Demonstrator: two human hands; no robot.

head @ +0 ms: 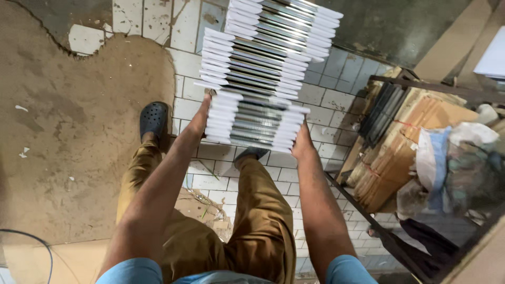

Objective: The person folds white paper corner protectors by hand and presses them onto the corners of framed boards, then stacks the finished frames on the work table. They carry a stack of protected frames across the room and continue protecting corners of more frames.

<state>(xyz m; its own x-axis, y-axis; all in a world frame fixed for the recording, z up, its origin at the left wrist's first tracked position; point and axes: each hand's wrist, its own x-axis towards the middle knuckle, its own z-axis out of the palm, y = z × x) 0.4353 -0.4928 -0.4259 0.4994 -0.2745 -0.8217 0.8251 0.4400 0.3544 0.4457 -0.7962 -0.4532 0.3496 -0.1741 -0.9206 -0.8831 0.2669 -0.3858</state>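
Left hand (201, 117): mine, clamped flat against the stack of spiral notebooks (263, 73), its left side.
Right hand (302, 144): mine, gripping the stack's lower right corner.

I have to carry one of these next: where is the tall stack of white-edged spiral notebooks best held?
Grip the stack of notebooks at its lowest layers, one hand on each side, as the left hand and right hand do here. The stack is tall, loose and staggered, so squeezing inward at the base probably steadies it best.
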